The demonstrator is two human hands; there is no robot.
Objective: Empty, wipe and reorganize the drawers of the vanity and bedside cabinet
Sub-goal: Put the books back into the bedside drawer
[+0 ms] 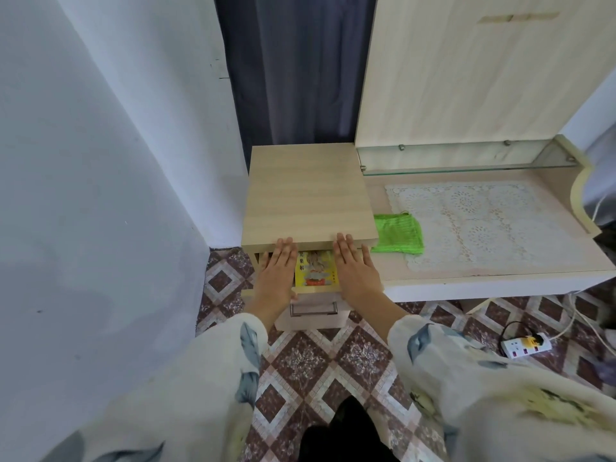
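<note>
At frame centre, left hand [275, 275] and right hand [355, 271] lie flat, fingers straight (gripping nothing), over the open drawer [313, 313] beside a yellow book [316, 270].

A pale blue wall [83, 161] is standing left of the fingers [345, 245], a dark curtain [293, 68] is hanging beyond them, and diamond-patterned floor tiles [316, 358] are spreading below.

Vanity top [378, 198]: lace mat [476, 225], green cloth [396, 235], perhaps.
</note>
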